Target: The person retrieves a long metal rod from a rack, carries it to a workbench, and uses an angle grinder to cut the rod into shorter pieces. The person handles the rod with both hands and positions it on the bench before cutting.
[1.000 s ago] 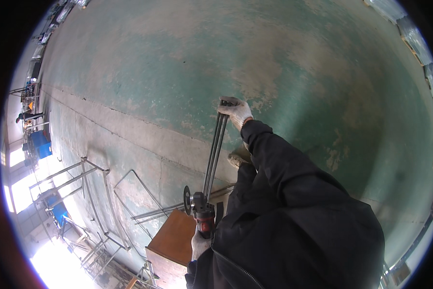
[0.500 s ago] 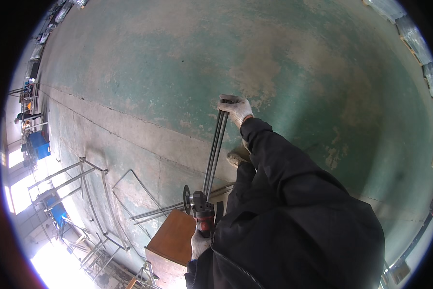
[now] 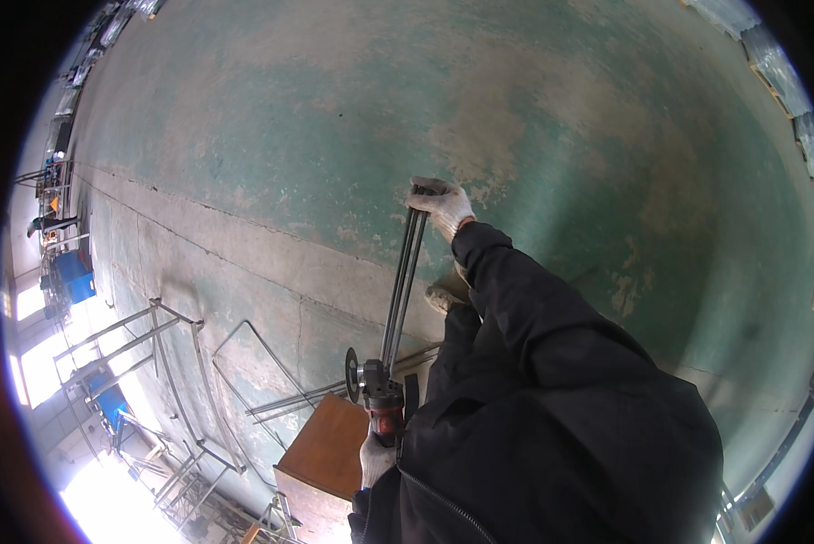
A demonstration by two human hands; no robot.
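Observation:
My right hand (image 3: 440, 206), in a pale work glove, is closed around the upper ends of a few thin dark metal rods (image 3: 403, 283). They slant down toward my left side, their lower part passing behind the grinder's head. My left hand (image 3: 375, 461), also gloved, grips a black and red angle grinder (image 3: 384, 410) by its body, close to my jacket. The grinder's cutting disc (image 3: 352, 375) stands on edge to the left of the rods, and a gap shows between them. Whether the disc is spinning I cannot tell.
Beside the grinder is a brown board-topped piece (image 3: 327, 444). More metal bars (image 3: 289, 403) lie on the floor behind it. Metal frames (image 3: 179, 317) stand to the left, with a bent tube (image 3: 253, 328) close by. My shoe (image 3: 443, 297) rests on the worn green floor (image 3: 353, 118).

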